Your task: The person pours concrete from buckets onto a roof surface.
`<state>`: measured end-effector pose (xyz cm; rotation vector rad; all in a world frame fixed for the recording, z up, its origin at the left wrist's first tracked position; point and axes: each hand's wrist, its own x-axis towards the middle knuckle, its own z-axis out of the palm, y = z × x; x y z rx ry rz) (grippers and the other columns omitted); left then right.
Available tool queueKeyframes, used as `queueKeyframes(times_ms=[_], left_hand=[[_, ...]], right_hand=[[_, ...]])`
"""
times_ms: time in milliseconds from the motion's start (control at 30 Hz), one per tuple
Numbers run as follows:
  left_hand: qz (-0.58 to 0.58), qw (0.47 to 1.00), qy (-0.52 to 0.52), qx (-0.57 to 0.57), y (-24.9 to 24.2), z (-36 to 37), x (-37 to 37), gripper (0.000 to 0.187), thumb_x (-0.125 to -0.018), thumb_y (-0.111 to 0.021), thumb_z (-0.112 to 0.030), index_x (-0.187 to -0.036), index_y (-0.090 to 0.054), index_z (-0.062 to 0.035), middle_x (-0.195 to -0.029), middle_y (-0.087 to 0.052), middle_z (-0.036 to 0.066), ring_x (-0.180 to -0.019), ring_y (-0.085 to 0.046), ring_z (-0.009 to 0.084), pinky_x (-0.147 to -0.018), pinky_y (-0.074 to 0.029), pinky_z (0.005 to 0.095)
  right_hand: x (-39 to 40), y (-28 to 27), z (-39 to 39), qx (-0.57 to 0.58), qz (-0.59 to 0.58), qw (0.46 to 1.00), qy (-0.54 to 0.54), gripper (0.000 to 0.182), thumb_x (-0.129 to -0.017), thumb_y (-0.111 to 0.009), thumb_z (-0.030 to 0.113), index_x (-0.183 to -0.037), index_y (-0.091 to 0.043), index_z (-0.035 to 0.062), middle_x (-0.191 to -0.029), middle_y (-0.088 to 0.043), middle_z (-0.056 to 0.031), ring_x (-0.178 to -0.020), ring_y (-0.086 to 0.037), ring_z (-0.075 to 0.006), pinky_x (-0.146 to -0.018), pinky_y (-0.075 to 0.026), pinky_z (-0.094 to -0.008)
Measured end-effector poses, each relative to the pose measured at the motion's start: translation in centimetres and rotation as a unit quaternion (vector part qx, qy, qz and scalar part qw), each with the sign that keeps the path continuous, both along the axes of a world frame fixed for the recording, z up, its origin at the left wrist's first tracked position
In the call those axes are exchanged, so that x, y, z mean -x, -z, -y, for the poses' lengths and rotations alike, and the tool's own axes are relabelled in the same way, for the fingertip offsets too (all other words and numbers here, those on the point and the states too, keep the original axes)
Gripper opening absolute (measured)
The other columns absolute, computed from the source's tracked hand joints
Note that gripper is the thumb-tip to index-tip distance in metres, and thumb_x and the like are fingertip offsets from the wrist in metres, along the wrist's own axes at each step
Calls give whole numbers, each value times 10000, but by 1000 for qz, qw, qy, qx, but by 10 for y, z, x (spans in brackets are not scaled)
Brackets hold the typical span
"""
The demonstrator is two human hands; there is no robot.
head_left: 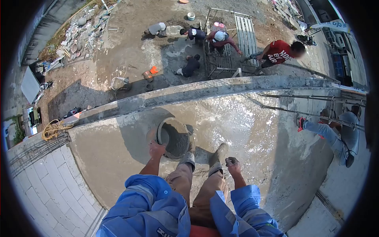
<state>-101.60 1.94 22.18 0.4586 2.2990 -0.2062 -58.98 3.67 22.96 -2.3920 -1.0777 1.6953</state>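
Note:
A dark round bucket (173, 150) with wet grey residue inside is tilted on the wet cement floor (244, 130), just in front of my left boot. My left hand (157, 149) is closed on the near left side of its rim. Off to the right of my legs hangs my right hand (233, 165), above the wet floor and apart from the bucket. Its fingers are curled and look dark with cement; whether they hold anything is hidden. Both of my boots (218, 157) stand on the wet surface.
Beyond the low concrete ledge (197, 93) the ground lies lower, with several people, a metal scaffold (221, 61) and an orange bucket (150, 73). At right a seated person (335, 134) is beside rebar (292, 108). Block wall (55, 185) stands left, near yellow rope (54, 128).

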Motion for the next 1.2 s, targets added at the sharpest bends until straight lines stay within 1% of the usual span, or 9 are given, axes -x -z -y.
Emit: queueKeyframes(times_ms=[33, 100, 500, 533, 600, 900, 1033, 1100, 1200], left_hand=[[-3, 1000, -1, 0, 4, 0, -4, 775, -670, -737, -401, -1198, -383, 43, -1187, -452, 268, -1075, -524, 391, -882, -457, 434], [5, 999, 24, -30, 10, -2, -12, 762, -673, -732, -413, -1174, -397, 52, -1188, -451, 275, -1072, -522, 398, -885, -455, 431], [36, 997, 62, -42, 19, -17, -29, 765, -659, -736, -390, -1176, -399, 62, -1151, -475, 255, -1070, -516, 392, -892, -450, 416], [32, 997, 62, -38, 18, -19, -30, 755, -658, -738, -384, -1172, -403, 57, -1143, -479, 248, -1070, -517, 390, -889, -453, 414], [22, 997, 70, -40, 20, -17, -29, 744, -658, -741, -377, -1167, -405, 48, -1142, -479, 246, -1068, -519, 390, -884, -456, 416], [0, 995, 98, -29, 12, -12, -13, 735, -649, -757, -349, -1170, -394, 20, -1163, -454, 236, -1046, -537, 388, -861, -474, 429], [-10, 994, 108, -19, 8, -14, -10, 729, -649, -755, -341, -1170, -397, 21, -1161, -457, 242, -1044, -538, 393, -852, -478, 433], [-12, 993, 115, -17, 3, -17, -12, 723, -649, -753, -340, -1167, -402, 23, -1155, -463, 245, -1044, -538, 396, -853, -477, 434], [-18, 993, 117, -26, 2, -19, -16, 711, -650, -750, -339, -1158, -413, 27, -1142, -474, 250, -1041, -538, 402, -854, -473, 438]], right_hand=[[1, 3, 1, 0, -3, 1000, -1, 449, -801, -636, 315, -1093, -592, -23, -930, -661, -204, -822, -649, -258, -738, -491, -339], [2, 6, 4, -21, -30, 999, -3, 448, -832, -637, 259, -1134, -531, -54, -901, -645, -130, -749, -616, -180, -674, -484, -299], [13, -8, -2, -20, -47, 998, 38, 392, -847, -620, 276, -1105, -556, -12, -876, -646, -92, -728, -617, -160, -583, -457, -288], [15, -10, -3, -19, -51, 998, 38, 392, -847, -620, 276, -1105, -556, -12, -876, -646, -92, -728, -617, -160, -583, -457, -288], [15, -11, -2, -25, -42, 997, 63, 394, -834, -626, 248, -1078, -577, -58, -843, -661, -160, -728, -623, -182, -655, -484, -304], [-5, 12, 18, -41, -2, 999, 35, 405, -807, -636, 312, -1061, -613, -2, -859, -668, -178, -744, -644, -226, -682, -494, -334], [-2, 3, 11, -36, 12, 999, 39, 398, -815, -633, 297, -1068, -608, -9, -860, -668, -176, -757, -645, -223, -681, -494, -328], [2, -10, 3, -21, 0, 999, 34, 386, -853, -610, 264, -1097, -577, -33, -896, -662, -133, -759, -644, -196, -678, -497, -293], [1, -2, 5, -12, -24, 998, 60, 412, -857, -605, 275, -1124, -559, -36, -923, -658, -139, -812, -648, -208, -705, -503, -298]])
